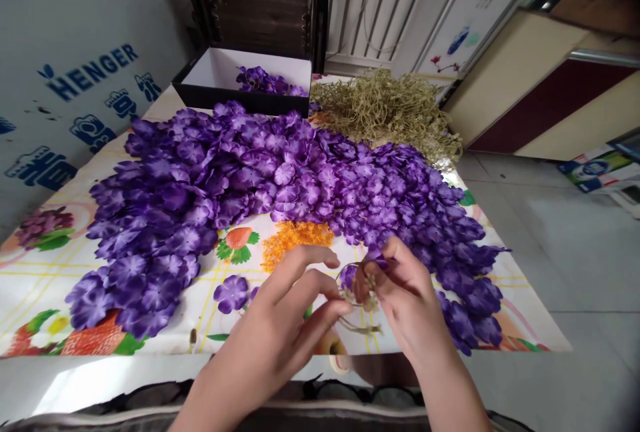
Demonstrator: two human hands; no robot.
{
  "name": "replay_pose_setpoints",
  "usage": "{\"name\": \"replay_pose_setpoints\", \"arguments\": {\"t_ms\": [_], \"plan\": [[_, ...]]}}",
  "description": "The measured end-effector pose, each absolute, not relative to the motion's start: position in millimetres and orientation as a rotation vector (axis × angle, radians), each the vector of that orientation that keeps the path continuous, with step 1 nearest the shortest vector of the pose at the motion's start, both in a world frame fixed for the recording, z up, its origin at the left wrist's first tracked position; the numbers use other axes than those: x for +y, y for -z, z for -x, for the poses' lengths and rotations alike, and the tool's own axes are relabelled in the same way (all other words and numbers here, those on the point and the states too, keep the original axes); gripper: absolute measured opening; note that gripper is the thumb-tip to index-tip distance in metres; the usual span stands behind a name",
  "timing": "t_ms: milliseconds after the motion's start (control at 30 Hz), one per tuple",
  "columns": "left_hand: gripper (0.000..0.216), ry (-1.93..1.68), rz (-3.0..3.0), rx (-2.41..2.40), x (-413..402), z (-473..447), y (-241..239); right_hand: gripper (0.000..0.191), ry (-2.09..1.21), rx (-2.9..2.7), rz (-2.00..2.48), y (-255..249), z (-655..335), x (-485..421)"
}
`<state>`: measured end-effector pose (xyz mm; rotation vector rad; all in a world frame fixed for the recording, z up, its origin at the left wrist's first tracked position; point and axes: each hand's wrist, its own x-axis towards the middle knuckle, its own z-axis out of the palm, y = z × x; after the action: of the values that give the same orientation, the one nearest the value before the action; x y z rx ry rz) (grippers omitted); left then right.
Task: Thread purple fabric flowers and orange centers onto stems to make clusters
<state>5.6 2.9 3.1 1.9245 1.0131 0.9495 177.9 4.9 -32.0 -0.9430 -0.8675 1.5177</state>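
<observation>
Left hand (275, 325) and right hand (413, 305) pinch a thin greenish stem (367, 330) with purple petals (347, 277), over the bench (527, 305). Purple petal heap (240, 179) spread across; orange bits (285, 242) just beyond left hand; black box (240, 99), stem bundle (385, 109) behind.

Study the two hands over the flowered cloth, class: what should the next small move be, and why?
Probably, the right hand should ease its purple petal onto a tip of the thin sprig while the left hand steadies it: the left pinches the sprig, and the right has the petal close by its pale tips. Fingers partly hide the exact fit.
</observation>
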Motion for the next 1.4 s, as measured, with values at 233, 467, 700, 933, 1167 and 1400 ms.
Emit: {"name": "replay_pose_setpoints", "arguments": {"t_ms": [233, 467, 700, 933, 1167, 1400], "plan": [[0.01, -1.113, -0.794, 0.479, -1, -14, 4, 0.023, -1.852, -0.97, 0.75, 36, -178, 2], [0.01, -1.044, -0.82, 0.665, 4, -10, 4, 0.015, -1.477, -1.275, 1.113, 39, -191, 11], [0.015, -0.951, -0.728, 0.853, 15, -7, 9, 0.01, -0.896, -1.593, 1.775, 58, -226, 15], [0.013, -0.851, -0.774, 0.943, 14, -5, 9, 0.017, -0.904, -1.695, 1.891, 79, -198, 18], [0.03, -0.795, -0.902, 1.073, 16, -3, 8, 0.012, -1.214, -1.597, 1.602, 61, -200, 22], [0.02, -0.644, -1.334, 1.123, 12, -9, 6, 0.015, -1.535, -1.206, 0.87, 21, -195, 4]]}}
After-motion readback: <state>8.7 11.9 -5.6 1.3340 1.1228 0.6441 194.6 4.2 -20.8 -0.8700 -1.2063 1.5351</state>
